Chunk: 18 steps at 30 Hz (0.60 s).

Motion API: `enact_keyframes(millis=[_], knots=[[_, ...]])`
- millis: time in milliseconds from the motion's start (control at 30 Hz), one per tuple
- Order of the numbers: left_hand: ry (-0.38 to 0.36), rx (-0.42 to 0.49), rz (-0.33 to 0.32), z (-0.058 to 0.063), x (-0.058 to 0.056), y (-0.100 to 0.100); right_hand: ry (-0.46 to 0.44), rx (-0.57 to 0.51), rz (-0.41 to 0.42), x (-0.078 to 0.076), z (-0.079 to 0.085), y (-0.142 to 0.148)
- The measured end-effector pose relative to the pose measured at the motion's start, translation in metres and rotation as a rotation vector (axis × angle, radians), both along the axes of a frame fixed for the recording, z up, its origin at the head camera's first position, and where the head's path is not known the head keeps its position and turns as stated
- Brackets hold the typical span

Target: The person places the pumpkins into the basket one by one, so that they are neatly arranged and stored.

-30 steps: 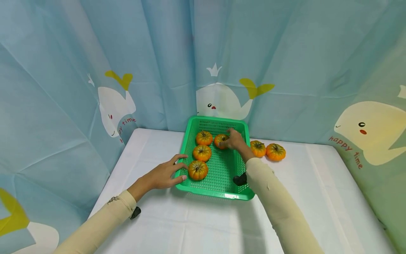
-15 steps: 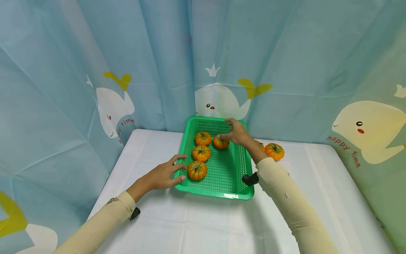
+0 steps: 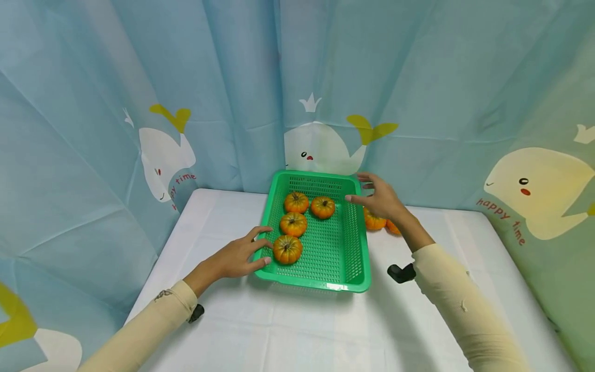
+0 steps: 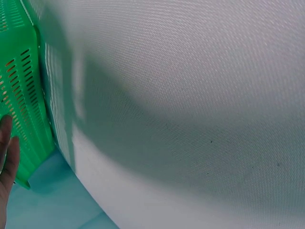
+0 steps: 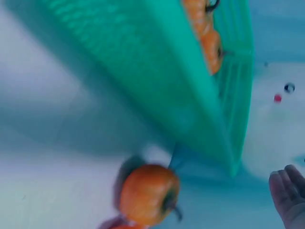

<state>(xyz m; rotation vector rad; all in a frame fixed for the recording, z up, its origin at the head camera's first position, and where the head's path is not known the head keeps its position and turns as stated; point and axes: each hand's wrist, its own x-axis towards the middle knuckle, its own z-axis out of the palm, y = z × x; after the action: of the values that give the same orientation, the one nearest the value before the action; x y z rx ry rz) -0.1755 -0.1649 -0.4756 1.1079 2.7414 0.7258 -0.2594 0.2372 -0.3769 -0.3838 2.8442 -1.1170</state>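
Note:
In the head view a green plastic basket [image 3: 325, 253] holds several small orange pumpkins, one of them a pumpkin [image 3: 323, 207] standing apart to the right of a row along the left wall. My left hand [image 3: 238, 256] rests at the basket's left rim, fingers spread near the front pumpkin [image 3: 287, 249]. Over the right rim hovers my right hand [image 3: 382, 199], fingers extended with nothing in them. Beneath it, outside the basket, lie a pumpkin [image 3: 374, 221] and another pumpkin [image 3: 393, 228], both partly hidden by the hand and wrist. The right wrist view shows an outside pumpkin [image 5: 149, 194] beside the basket wall.
A white cloth covers the table [image 3: 223, 320]. Behind it and at both sides hangs a light blue curtain [image 3: 232, 103] with whale prints, close to the basket's back rim. A black wrist device [image 3: 402, 273] sits at the right cuff.
My right hand has let go of the pumpkin at the basket's back right and moved rightward, over the rim towards the two outside pumpkins. My left hand has stayed at the left rim.

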Motion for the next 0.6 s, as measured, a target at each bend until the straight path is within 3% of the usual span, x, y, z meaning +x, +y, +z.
enact_keyframes(millis=[333,600], knots=[[-0.001,0.002,0.004,0.0,0.001,0.0,0.023,0.005,-0.117,0.016,-0.017,0.063],[0.0,0.009,0.01,-0.002,0.0,0.001,0.038,0.004,-0.203,0.024,-0.046,0.094]])
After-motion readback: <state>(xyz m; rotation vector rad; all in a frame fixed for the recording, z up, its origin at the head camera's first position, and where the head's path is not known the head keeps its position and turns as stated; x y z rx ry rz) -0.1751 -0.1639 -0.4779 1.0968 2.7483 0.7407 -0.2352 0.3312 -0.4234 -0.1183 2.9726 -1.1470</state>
